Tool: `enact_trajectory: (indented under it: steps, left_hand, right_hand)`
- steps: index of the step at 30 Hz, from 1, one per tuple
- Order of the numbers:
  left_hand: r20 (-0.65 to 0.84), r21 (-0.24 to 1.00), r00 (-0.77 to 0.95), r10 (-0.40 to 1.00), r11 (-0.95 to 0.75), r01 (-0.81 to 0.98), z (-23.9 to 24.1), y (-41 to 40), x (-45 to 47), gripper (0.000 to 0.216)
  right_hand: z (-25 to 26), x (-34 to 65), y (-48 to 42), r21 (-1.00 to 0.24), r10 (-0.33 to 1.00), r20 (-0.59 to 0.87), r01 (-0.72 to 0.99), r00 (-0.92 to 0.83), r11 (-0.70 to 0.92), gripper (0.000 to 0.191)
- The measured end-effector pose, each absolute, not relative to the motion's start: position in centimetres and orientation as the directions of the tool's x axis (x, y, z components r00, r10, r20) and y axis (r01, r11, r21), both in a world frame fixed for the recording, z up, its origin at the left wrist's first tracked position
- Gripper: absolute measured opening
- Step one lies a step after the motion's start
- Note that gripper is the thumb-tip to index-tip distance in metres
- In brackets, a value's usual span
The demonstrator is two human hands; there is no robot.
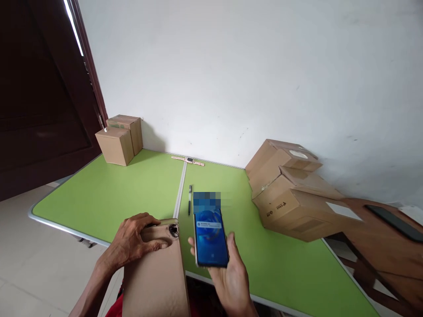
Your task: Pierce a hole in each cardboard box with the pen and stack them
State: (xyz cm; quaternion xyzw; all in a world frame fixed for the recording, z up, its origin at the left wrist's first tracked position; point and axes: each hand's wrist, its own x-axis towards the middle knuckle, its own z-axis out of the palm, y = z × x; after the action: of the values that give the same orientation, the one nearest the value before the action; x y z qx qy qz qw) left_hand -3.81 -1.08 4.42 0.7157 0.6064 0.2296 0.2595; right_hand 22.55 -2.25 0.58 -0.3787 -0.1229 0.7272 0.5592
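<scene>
My left hand (137,237) grips the far edge of a brown cardboard box (155,281) at the table's near side, thumb on top and fingers over the end. A dark, torn hole shows at the box's far right corner. In my right hand (233,273) rests a smartphone (211,242), its lit blue screen facing me with a notification across the middle. The thumb lies along its right edge and fingertips show on the left. Just beyond the phone, a pen (190,200) lies on the green table (145,189).
Two cardboard boxes (115,145) stand at the back left. Several more boxes (284,202) are stacked on the right. A watch (189,160) with its strap spread lies by the wall. Beyond the right edge, a brown wooden surface (373,237) holds a dark flat object (395,222).
</scene>
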Motion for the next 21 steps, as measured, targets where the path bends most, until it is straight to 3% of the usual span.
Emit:
enact_trajectory:
  steps: [4,10,16,21]
  left_hand:
    - [0.02,0.647,0.166,0.986,-0.139,0.749,4.1,-1.1,-4.0,0.042]
    - [0.086,0.709,0.137,0.987,-0.157,0.688,3.6,-1.3,-4.5,0.047]
    - [0.155,0.921,-0.129,0.979,-0.096,0.376,1.3,-2.5,-5.2,0.063]
    - [0.112,0.979,-0.301,0.947,-0.054,0.195,-2.4,-4.7,-5.8,0.073]
  right_hand:
    - [-1.5,24.8,2.7,-0.75,0.926,-0.376,-0.597,0.029,-0.286,0.063]
    - [-5.1,25.4,6.6,-0.773,0.888,-0.446,-0.549,0.113,-0.318,0.039]
    - [-6.6,25.4,6.9,-0.867,0.88,-0.382,-0.439,0.281,-0.236,0.038]
    - [-6.8,26.1,5.5,-0.945,0.899,-0.261,-0.284,0.352,-0.163,0.04]
